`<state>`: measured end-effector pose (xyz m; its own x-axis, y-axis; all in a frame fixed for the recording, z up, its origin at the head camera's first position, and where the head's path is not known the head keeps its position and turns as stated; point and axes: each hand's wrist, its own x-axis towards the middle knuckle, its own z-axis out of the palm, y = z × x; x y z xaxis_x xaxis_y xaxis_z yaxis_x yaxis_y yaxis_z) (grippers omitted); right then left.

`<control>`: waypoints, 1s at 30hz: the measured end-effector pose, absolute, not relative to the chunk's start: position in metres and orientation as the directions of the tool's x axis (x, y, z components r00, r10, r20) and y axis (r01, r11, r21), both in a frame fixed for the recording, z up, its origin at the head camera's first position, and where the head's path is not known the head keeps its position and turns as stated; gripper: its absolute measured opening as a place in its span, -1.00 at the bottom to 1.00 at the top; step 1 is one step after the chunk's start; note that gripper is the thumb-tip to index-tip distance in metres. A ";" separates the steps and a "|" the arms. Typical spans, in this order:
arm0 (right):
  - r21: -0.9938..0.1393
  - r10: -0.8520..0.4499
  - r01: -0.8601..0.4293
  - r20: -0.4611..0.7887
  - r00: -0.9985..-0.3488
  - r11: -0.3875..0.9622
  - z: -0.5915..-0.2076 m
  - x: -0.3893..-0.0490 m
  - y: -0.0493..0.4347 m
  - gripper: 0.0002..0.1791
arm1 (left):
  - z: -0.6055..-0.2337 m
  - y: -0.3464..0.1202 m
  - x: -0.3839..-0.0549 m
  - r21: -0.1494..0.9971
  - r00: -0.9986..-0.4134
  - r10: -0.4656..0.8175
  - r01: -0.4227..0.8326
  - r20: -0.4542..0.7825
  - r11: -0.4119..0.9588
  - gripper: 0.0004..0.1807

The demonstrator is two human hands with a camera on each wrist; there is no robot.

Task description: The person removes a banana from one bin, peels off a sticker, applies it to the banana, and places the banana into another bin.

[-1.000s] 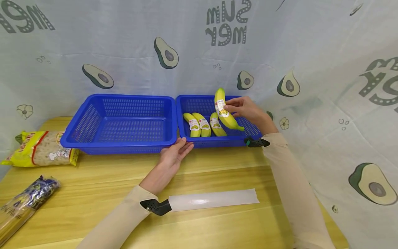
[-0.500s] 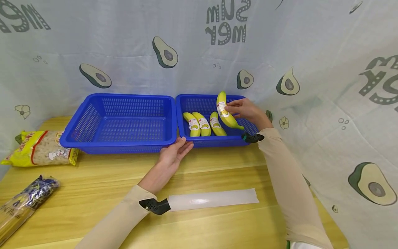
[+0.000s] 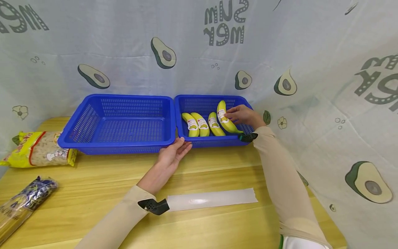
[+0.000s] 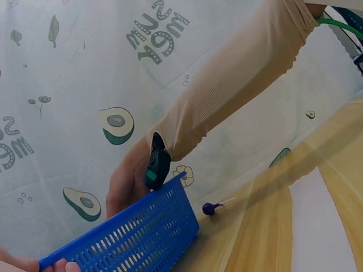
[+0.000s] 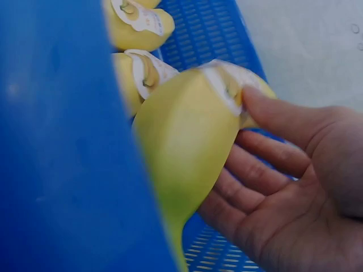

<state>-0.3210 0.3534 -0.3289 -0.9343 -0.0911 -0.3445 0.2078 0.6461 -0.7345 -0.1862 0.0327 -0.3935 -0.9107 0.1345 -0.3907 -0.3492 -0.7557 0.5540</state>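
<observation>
My right hand [image 3: 244,116] holds a yellow banana [image 3: 227,121] with a white label, low inside the right blue basket [image 3: 214,141]. In the right wrist view, the thumb [image 5: 278,116] presses on the label and the fingers lie along the banana's other side; the green stem points toward the basket's front wall. Three more labelled bananas [image 3: 201,124] lie in that basket, to the left of the held one. My left hand [image 3: 169,157] grips the basket's front rim near its left corner, thumb at the rim and fingers [image 4: 61,266] against the outer wall.
A second blue basket [image 3: 116,144] stands directly left, with bare mesh inside. On the table's left side lie a yellow bag [image 3: 46,148] and a pack of pasta [image 3: 25,204]. A white strip [image 3: 212,200] crosses the front. A printed curtain [image 3: 130,45] hangs behind and at right.
My right hand has lowered the banana into the right basket, to the right of the other bananas. My left hand has stayed at the basket's rim.
</observation>
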 end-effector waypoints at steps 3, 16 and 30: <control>-0.725 -0.102 0.217 -0.368 -0.924 0.653 -0.330 -0.321 0.353 -0.32 | -0.394 0.031 -0.185 0.555 -0.915 0.140 -0.346 -0.380 -0.756 -0.89; -0.755 -0.140 0.232 -0.393 -0.909 0.613 -0.326 -0.326 0.361 -0.32 | -0.397 0.032 -0.183 0.557 -0.925 0.167 -0.343 -0.342 -0.757 -0.86; -0.716 -0.179 0.284 -0.497 -0.849 0.638 -0.329 -0.334 0.360 -0.35 | -0.398 0.029 -0.183 0.554 -0.930 0.175 -0.336 -0.325 -0.762 -0.81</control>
<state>-0.3342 0.3597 -0.3289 -0.8490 -0.1794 -0.4970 0.2842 0.6379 -0.7157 -0.1828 0.0290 -0.3975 -0.9296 0.1747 -0.3245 -0.3364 -0.7618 0.5536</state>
